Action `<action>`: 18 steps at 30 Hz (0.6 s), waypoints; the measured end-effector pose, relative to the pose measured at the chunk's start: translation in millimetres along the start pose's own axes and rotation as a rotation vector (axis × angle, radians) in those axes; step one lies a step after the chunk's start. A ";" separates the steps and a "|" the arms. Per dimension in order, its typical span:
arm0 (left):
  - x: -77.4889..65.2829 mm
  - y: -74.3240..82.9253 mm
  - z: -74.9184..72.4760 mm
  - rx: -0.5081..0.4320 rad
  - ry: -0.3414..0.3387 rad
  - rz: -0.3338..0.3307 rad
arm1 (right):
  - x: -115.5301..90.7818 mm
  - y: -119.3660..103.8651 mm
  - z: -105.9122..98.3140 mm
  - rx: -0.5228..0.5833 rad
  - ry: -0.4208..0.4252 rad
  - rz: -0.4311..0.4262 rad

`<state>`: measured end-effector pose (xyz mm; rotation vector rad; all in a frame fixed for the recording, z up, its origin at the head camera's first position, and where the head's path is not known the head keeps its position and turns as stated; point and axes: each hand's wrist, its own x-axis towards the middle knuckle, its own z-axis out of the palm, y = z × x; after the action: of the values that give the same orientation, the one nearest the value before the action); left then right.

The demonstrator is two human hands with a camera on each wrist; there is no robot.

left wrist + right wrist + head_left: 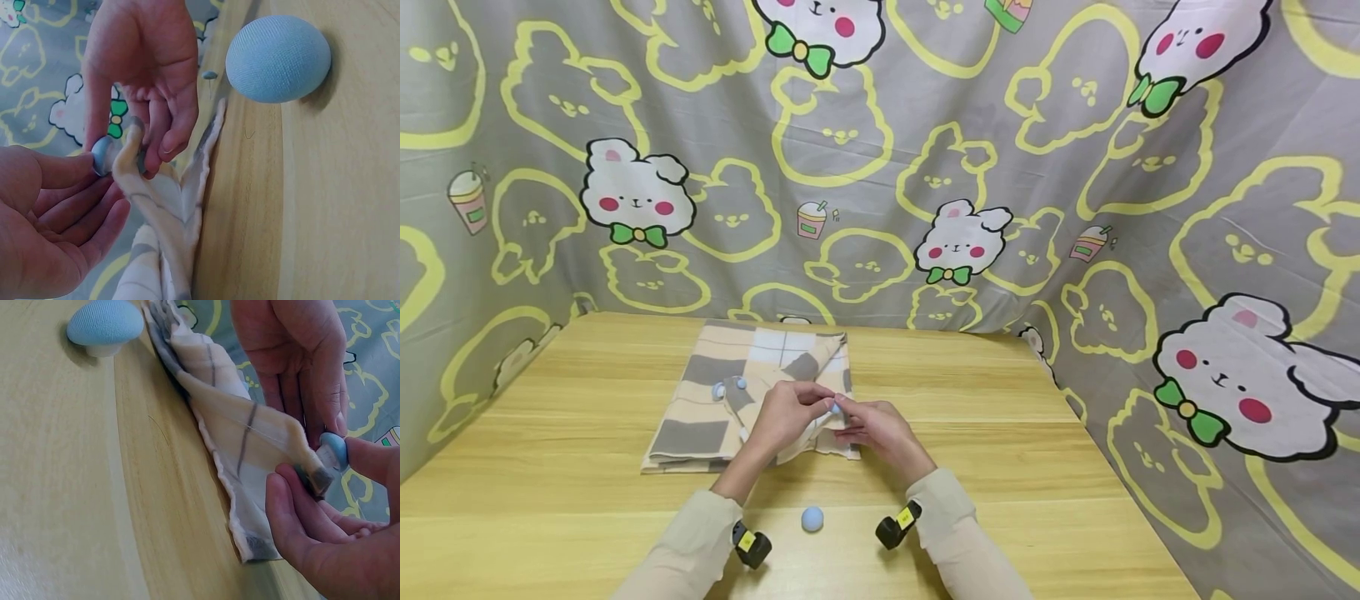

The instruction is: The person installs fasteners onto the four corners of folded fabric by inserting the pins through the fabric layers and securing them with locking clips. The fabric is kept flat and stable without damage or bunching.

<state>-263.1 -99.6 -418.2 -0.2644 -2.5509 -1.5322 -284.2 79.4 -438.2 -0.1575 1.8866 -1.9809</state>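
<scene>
The left hand (793,410) and right hand (880,427) meet in one pinch at a blue mushroom-shaped clip (335,450): both thumbs touch its cap, while the right fingers curl under the cloth edge behind it. The clip sits at a raised edge of a folded plaid blanket (688,437), cream, grey and white, which spreads mostly to the left of the grip and beyond it.

Left of the grip, two more blue pieces, a larger one (718,391) and a smaller one (741,383), rest on the blanket near each other. A loose blue mushroom-shaped piece (812,519) stands on the table on the wearer's side of the grip, between the forearms, its pale stem down.

The table (962,392) beneath is light wood with long, pale grain. Past its far edge, and to both sides of the grip, hangs a grey curtain (865,108) printed with yellow animal outlines, white rabbits in green bows and pink cups. Pale sleeves (688,537) reach the wrists, each bearing a small black camera (752,546).
</scene>
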 end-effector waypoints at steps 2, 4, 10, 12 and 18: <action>0.1 0.0 0.3 0.001 -0.001 0.000 | -0.3 -0.6 0.0 0.006 0.002 0.001; 0.0 0.4 0.6 0.004 -0.001 -0.001 | -0.1 -0.8 0.1 0.007 0.005 -0.003; -1.9 1.6 0.8 0.001 -0.007 -0.012 | 1.1 0.8 0.0 0.035 0.011 -0.017; -2.4 1.9 0.8 -0.003 -0.010 -0.013 | 1.3 1.2 0.0 0.040 0.013 -0.020; -3.2 3.6 1.0 -0.006 -0.014 -0.007 | 1.9 1.4 -0.3 0.050 0.016 -0.019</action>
<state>-259.1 -97.3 -416.3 -0.2688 -2.5605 -1.5464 -285.7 78.9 -440.0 -0.1464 1.8502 -2.0452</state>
